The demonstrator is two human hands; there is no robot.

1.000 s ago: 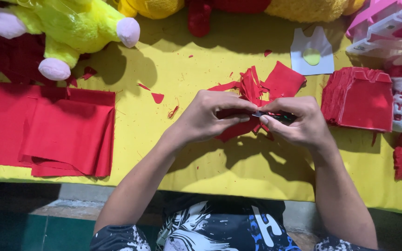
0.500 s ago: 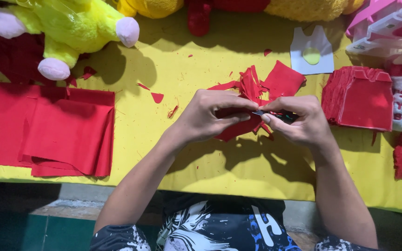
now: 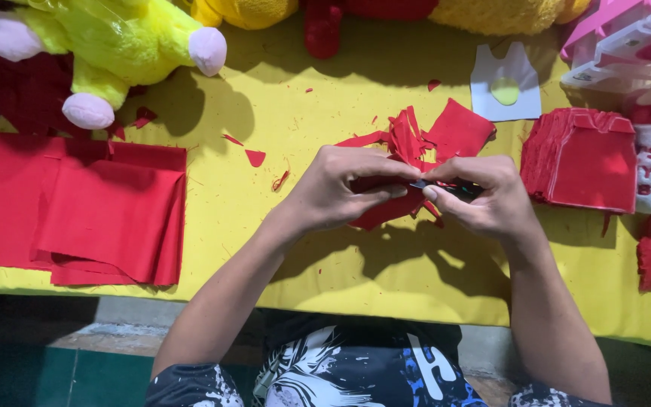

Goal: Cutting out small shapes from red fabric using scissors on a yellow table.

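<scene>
My left hand (image 3: 344,192) pinches a piece of red cloth (image 3: 386,207) above the yellow table (image 3: 303,120). My right hand (image 3: 491,200) grips a pair of dark scissors (image 3: 446,187), blades against that cloth between the two thumbs. Just behind my hands lies a heap of red cloth offcuts (image 3: 431,136). Most of the scissors are hidden under my fingers.
Folded red fabric (image 3: 77,207) lies at the left. A stack of cut red pieces (image 3: 582,158) sits at the right, with a white paper template (image 3: 506,90) behind it. A yellow-green plush toy (image 3: 107,45) and other plush toys line the far edge. Red scraps (image 3: 254,157) dot the table.
None of note: both hands stay together on the cloth and scissors, with only slight finger movement.
</scene>
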